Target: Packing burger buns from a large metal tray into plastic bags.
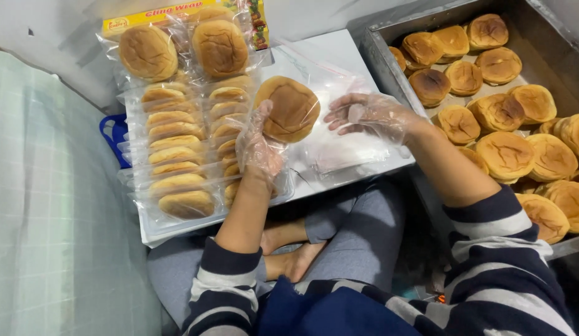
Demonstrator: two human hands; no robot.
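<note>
Holding bun (292, 108) in left hand (258, 146); yellow box (177, 12) behind.

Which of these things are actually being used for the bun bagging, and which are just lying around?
In use:
left hand, gloved, holding a bun
right hand on the clear bags
bagged buns stacked on the white board
metal tray of loose buns

Lying about:
cling wrap box
blue handle

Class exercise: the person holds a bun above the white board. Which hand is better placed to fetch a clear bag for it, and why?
Right. The right hand is free and hovers over the stack of clear bags. The left hand already has its grip on the bun, so it probably cannot pick up a bag.
</note>
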